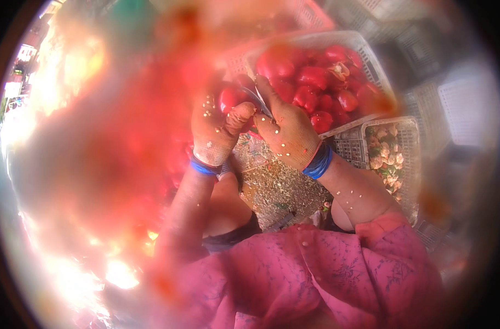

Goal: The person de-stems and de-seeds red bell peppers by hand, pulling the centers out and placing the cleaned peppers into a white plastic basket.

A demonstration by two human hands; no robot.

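A red bell pepper [230, 98] is gripped in my left hand [217, 127], which wears a brown, seed-spotted work glove banded in blue at the wrist. My right hand [289, 127], gloved the same way, holds a small knife [259, 100] whose blade meets the pepper's right side. Both thumbs come close together below the blade. Just past my right hand, a white plastic crate [363, 45] is filled with red peppers [315, 78], some of them cut. Pale seeds cling to both gloves and to my right forearm.
Right of my right arm stands a crate [412, 164] holding pepper cores and green stems [387, 158]. Scattered seeds cover the ground [282, 189] between my knees. More white crates [459, 111] stand farther right. Smears and glare blur the left side, where a red mass shows.
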